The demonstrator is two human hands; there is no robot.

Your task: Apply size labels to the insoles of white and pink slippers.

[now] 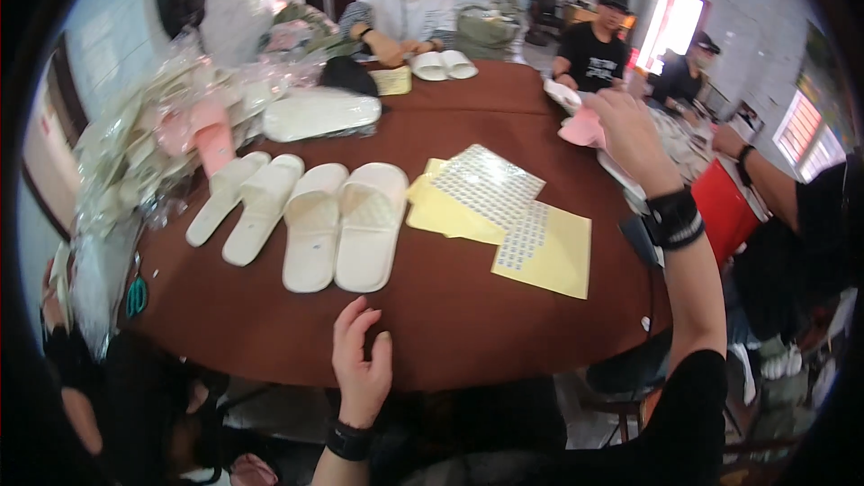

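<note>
Left hand (362, 362) rests open and empty at the table (450, 324) edge, white slippers (344, 225) paired just beyond its fingertips; right hand (630, 139) reaches far out, pinching a pink slipper (580, 130).

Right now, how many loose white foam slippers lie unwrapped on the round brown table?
6: two narrow ones left, two wide ones centre, two by the far person. Others may hide in the plastic bags.
</note>
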